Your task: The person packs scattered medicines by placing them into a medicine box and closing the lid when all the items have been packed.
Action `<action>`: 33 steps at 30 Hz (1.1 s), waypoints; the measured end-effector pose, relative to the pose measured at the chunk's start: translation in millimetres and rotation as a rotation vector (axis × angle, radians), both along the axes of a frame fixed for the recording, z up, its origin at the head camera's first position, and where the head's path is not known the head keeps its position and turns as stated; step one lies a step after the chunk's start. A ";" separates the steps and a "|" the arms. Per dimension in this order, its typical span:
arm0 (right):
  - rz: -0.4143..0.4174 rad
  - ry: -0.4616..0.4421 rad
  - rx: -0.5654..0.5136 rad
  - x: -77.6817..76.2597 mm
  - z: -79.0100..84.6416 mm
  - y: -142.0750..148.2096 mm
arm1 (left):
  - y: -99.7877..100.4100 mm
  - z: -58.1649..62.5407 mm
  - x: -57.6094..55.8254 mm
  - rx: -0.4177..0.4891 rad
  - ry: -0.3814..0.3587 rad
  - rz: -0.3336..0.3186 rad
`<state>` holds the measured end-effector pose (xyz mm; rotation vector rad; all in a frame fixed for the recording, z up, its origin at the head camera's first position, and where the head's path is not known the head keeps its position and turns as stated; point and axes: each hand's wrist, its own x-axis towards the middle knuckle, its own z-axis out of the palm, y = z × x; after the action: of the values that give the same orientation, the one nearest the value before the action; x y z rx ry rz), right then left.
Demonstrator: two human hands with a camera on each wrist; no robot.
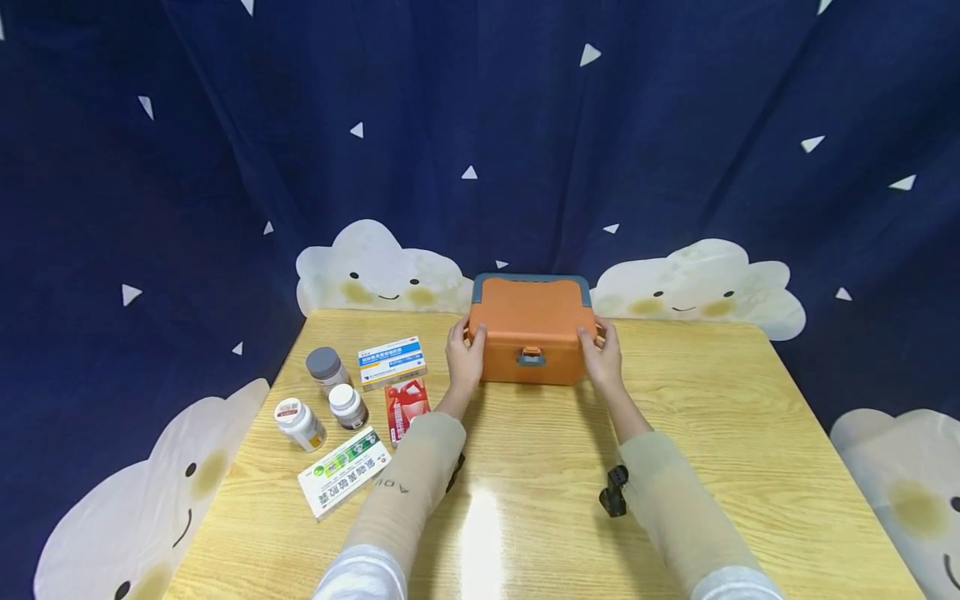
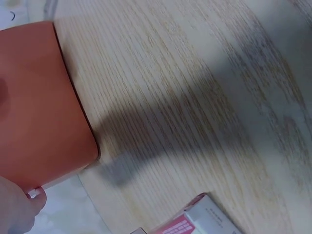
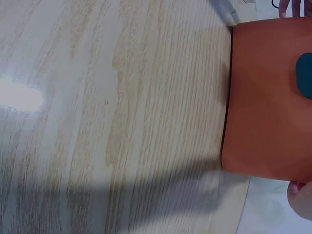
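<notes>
Orange case [image 1: 532, 312] stands on the far part of the worktop [image 1: 540, 467], midway across its width, with the lid down. Left hand [image 1: 465, 354] is clamped on the left end of the case, thumb at the front corner and fingers around the side. Right hand [image 1: 602, 354] is clamped on the right end in the same manner; both wrist views show part of a hand at the case's edge. Between the hands, a front latch [image 1: 531, 357] with a blue-grey tab is centred below the lid edge. Blue-grey trim [image 1: 477, 289] borders the rear corners of the lid. Beige sleeves [image 1: 408, 492] cover both forearms, and a black device [image 1: 613, 492] is fitted at the right wrist. Beside the left forearm lies a red carton [image 1: 406, 400], partly covered by the sleeve in the head view. Behind it lies a blue-and-white carton [image 1: 392, 361]; nearer the person lies a green-and-white carton [image 1: 347, 475], set at an angle. Farther left stand three bottles: a grey-capped bottle [image 1: 328, 371] at the rear, a small white-capped bottle [image 1: 348, 407] and a white bottle [image 1: 300, 425] nearest the left edge. Dark blue curtain [image 1: 450, 83] with white triangles and smiling clouds hangs behind the worktop.
</notes>
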<state>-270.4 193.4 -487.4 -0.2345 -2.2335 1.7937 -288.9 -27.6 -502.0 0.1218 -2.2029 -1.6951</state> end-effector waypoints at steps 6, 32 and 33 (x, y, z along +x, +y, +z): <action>-0.017 0.024 0.038 3.2 -1.5 -1.4 | 1.3 0.7 4.0 0.006 0.019 0.013; -0.067 0.057 0.014 23.7 -4.6 -7.4 | 0.3 -0.3 26.1 0.045 0.049 0.039; -0.066 0.055 0.016 24.6 -4.7 -7.3 | 0.1 0.0 27.4 0.047 0.049 0.039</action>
<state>-245.8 186.1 -492.1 -0.2497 -2.1757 1.7270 -261.5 -27.4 -502.1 0.1321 -2.1128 -1.7105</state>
